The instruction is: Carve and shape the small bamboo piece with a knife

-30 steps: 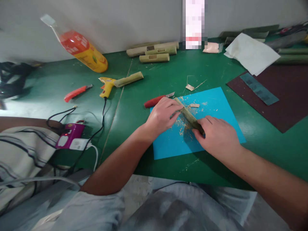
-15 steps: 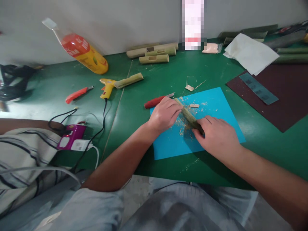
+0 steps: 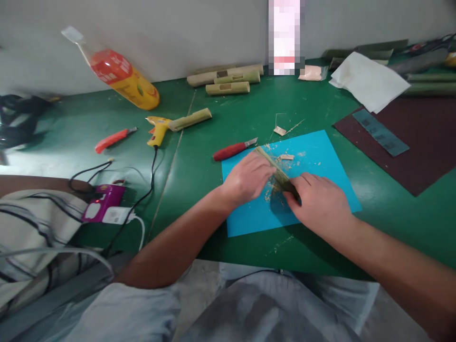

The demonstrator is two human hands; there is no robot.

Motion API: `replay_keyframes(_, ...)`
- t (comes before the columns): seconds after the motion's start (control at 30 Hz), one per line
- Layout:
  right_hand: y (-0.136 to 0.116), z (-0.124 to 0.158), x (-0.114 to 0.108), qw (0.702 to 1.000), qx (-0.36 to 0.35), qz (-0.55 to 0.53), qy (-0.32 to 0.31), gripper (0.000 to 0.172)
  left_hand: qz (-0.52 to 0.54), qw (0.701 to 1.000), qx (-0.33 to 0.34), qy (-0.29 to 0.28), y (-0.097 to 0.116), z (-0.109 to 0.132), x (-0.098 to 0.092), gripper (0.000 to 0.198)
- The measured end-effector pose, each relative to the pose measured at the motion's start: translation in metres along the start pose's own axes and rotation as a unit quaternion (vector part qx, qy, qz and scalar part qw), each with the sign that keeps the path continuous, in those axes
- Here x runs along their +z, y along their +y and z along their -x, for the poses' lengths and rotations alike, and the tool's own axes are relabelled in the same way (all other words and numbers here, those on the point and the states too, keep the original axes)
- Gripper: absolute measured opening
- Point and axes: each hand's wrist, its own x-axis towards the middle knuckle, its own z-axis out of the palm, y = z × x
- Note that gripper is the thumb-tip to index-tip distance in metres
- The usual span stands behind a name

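My right hand is wrapped round the near end of a greenish bamboo tube, which lies slanted over a blue sheet. My left hand has its fingers curled and pressed against the tube's upper part; its fingertips are partly hidden. Pale bamboo shavings are scattered around the tube on the sheet. A small bamboo chip rests just beyond it. Close to the left hand, a red-handled knife lies at the sheet's far left corner, its blade pointing right.
Left on the green table are a yellow glue gun touching a bamboo piece, a red cutter, a purple power adapter with cords, and a leaning bottle. Cut bamboo tubes line the wall. A dark sheet is right.
My left fingers have shifted down along the bamboo tube, uncovering more of its far end and the knife. My right hand keeps its hold.
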Motion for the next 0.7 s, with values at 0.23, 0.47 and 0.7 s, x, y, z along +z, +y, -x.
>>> replay_keyframes(0.23, 0.0000, -0.0009, -0.0015, 1.000, -0.002, 0.002, -0.007, 0.017, -0.012, 1.000, 0.004, 0.014, 0.0007, -0.0018, -0.0005, 0.020)
replay_keyframes(0.47, 0.0003, -0.0003, -0.0010, 1.000, -0.001, 0.003, -0.009, 0.018, -0.020, 1.000, -0.010, 0.011, -0.0017, 0.0002, 0.0009, 0.021)
replay_keyframes(0.7, 0.0008, -0.0001, -0.0007, 1.000, -0.003, 0.004, 0.001, 0.017, -0.034, 0.998, -0.053, 0.029, -0.0050, 0.0017, 0.0005, 0.020)
